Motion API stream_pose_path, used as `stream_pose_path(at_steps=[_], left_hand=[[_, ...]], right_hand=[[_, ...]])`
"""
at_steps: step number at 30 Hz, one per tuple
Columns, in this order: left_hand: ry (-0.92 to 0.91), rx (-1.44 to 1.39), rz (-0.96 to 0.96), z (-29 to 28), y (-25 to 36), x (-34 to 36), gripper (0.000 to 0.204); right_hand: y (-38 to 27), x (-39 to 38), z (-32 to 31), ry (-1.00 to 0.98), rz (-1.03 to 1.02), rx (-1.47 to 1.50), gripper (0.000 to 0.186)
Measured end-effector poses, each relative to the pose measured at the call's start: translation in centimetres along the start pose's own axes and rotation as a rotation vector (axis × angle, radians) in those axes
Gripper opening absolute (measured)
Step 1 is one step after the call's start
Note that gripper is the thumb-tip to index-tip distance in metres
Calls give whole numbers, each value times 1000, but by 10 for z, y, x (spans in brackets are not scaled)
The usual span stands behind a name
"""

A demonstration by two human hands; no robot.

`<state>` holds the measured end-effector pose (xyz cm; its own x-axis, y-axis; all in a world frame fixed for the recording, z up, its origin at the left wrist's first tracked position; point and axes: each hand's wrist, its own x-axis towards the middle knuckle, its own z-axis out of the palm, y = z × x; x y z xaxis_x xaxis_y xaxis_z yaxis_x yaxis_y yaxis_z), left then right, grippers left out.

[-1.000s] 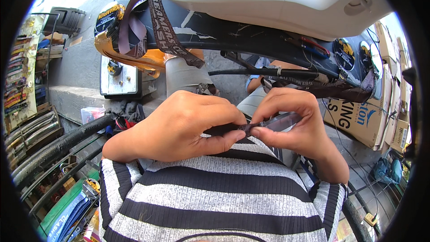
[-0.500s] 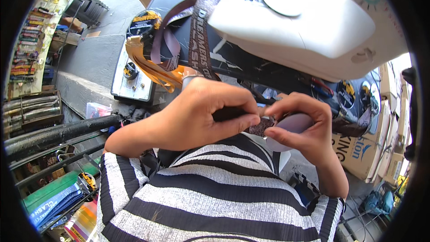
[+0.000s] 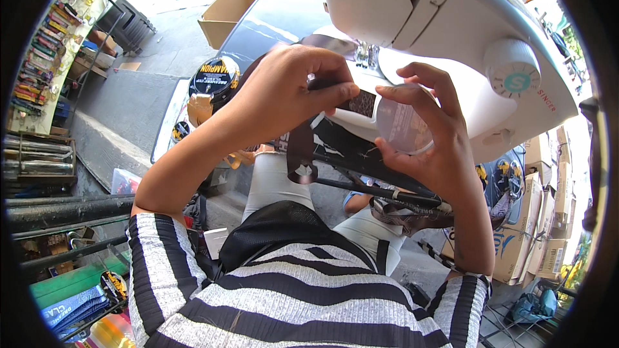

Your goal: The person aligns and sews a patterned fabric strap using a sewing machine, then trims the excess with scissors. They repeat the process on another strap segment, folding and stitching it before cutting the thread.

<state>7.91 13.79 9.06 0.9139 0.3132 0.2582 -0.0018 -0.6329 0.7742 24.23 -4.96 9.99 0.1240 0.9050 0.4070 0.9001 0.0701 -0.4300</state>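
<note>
Dark strap [image 3: 360, 102] is pinched snug in our left hand [image 3: 290, 84], and our right hand [image 3: 443, 132] grips the clear disc [image 3: 403, 125], fingers curled, by the sewing machine [image 3: 464, 26].

left hand [image 3: 293, 87]: pinching dark brown patterned fabric ribbon [image 3: 361, 103] | right hand [image 3: 438, 129]: holding translucent round flat disc [image 3: 403, 127] by its edge | beyond both: white sewing machine [image 3: 380, 0]

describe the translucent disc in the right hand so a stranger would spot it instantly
Find the white sewing machine at upper right. In front of its base, the right hand holds the translucent disc between thumb and fingers. Unlike the opaque, dark brown ribbon beside it, the disc is round and see-through.
</note>
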Motion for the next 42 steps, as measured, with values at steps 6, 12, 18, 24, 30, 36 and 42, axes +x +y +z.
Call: stream_pose_path(at_steps=[6, 12, 18, 24, 30, 36, 42], left_hand=[[96, 255, 97, -4, -23, 29, 26], [103, 278, 95, -3, -33, 44, 29], [-21, 223, 20, -9, -40, 53, 31], [-27, 257, 34, -11, -44, 54, 31], [-50, 236, -6, -11, -47, 54, 30], [-53, 191, -29, -11, -48, 58, 30], [-252, 229, -201, -15, -53, 68, 31]], right_hand=[[17, 10, 8, 11, -43, -261, 50], [25, 18, 7, -38, -91, -308, 45], [25, 24, 6, -85, -68, -331, 45], [22, 26, 6, -110, -38, -334, 46], [23, 29, 5, -112, -43, -307, 49], [22, 30, 5, -112, -25, -275, 49], [20, 33, 4, -130, 37, -241, 49]])
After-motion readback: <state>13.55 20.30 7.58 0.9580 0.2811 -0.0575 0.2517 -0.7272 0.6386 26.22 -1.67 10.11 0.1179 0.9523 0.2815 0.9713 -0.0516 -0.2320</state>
